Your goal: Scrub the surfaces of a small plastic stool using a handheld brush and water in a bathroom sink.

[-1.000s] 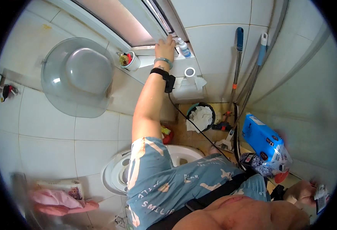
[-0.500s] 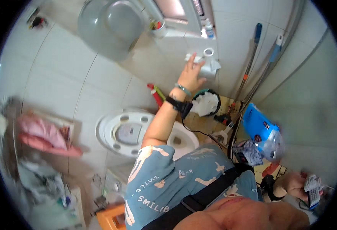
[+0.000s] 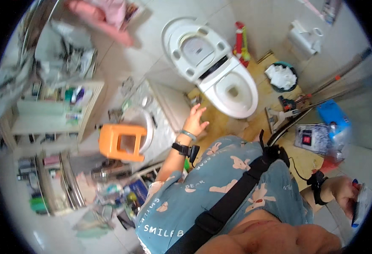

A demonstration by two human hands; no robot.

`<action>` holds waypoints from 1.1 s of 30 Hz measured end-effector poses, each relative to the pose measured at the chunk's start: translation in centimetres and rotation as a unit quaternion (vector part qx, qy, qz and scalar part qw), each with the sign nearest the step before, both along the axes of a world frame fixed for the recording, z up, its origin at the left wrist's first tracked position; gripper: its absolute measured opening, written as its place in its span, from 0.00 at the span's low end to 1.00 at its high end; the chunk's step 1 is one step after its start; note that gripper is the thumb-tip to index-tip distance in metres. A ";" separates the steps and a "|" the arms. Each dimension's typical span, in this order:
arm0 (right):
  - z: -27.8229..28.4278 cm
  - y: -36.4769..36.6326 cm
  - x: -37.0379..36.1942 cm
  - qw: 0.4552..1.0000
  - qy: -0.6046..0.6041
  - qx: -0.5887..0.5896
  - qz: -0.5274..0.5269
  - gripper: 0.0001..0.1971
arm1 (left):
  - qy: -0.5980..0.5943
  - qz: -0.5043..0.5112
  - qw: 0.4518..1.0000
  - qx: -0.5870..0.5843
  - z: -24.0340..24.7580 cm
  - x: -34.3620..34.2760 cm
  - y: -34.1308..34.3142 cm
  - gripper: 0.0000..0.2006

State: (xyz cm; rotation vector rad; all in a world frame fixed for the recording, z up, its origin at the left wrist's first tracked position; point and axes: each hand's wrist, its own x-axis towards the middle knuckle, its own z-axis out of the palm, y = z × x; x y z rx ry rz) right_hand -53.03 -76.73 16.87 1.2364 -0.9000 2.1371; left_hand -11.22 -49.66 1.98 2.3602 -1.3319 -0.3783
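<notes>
My left hand [image 3: 194,122] is held out with its fingers spread and nothing in it, left of the toilet bowl. The white toilet [image 3: 249,103] has its lid and seat [image 3: 194,46] raised, and the inside of the bowl shows. At the lower right edge, the fingers of my right hand [image 3: 345,194] are closed around what looks like a blue and whitish brush [image 3: 357,209]. The picture's rim partly blurs that brush.
A bin [image 3: 282,76] full of white paper stands right of the toilet, below a toilet paper holder [image 3: 302,38]. Long-handled mops [image 3: 321,95] lean nearby, beside a blue bag [image 3: 332,114]. An orange stool [image 3: 109,142] sits at left, with a shelf unit [image 3: 42,112] beyond.
My left hand has come away from the toilet paper holder, down and left to beside the toilet. The view has turned toward the toilet and floor. My right hand still holds the brush.
</notes>
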 end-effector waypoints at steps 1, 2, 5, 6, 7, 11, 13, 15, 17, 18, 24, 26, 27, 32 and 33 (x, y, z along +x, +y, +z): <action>-0.2 0.8 0.5 0.992 0.081 0.047 -0.083 0.10 | 0.012 0.039 0.999 0.012 0.1 -0.2 2.8 0.29; -0.6 1.4 0.9 0.968 0.160 0.087 -0.170 0.09 | 0.016 0.063 0.998 0.010 -0.1 -0.2 5.4 0.28; -3.8 1.0 2.9 0.970 0.199 0.130 -0.053 0.08 | 0.009 0.116 0.993 -0.013 -1.9 -0.2 11.8 0.29; -4.7 0.2 3.9 0.961 0.071 0.109 0.244 0.09 | 0.022 0.135 0.990 -0.017 -1.5 -0.9 13.9 0.28; -4.2 1.1 5.2 0.902 0.114 0.185 0.373 0.16 | 0.023 0.148 0.989 -0.018 -1.0 -1.6 16.2 0.28; -5.1 5.3 12.6 0.803 0.099 0.310 0.499 0.19 | 0.010 0.194 0.981 -0.022 0.3 -4.0 24.6 0.28; -8.2 6.1 16.3 0.778 0.154 0.323 0.517 0.19 | -0.032 0.215 0.975 -0.033 1.2 -4.7 29.0 0.28; -8.4 10.9 19.9 0.686 0.167 0.366 0.606 0.19 | -0.052 0.245 0.967 -0.036 2.0 -5.9 34.3 0.26; -9.1 14.2 23.4 0.597 0.231 0.408 0.652 0.19 | -0.080 0.309 0.947 -0.044 2.1 -6.9 38.3 0.26; -9.9 15.3 25.6 0.543 0.255 0.431 0.675 0.20 | -0.080 0.332 0.938 -0.058 1.4 -6.8 39.6 0.27; -9.7 30.0 36.8 0.339 0.389 0.392 0.762 0.20 | -0.130 0.372 0.915 -0.085 5.5 -8.0 46.6 0.26; -9.7 33.8 42.0 0.291 0.412 0.349 0.790 0.20 | -0.142 0.370 0.912 -0.107 4.9 -6.6 46.8 0.25; -9.2 36.0 44.1 0.231 0.411 0.343 0.812 0.19 | -0.144 0.378 0.908 -0.108 5.5 -6.2 46.9 0.25; -5.5 45.9 53.2 0.097 0.409 0.342 0.841 0.18 | -0.136 0.378 0.908 -0.120 7.6 -3.2 46.5 0.26; -5.0 47.2 54.9 0.056 0.377 0.349 0.856 0.18 | -0.144 0.379 0.906 -0.120 7.7 -2.3 45.8 0.26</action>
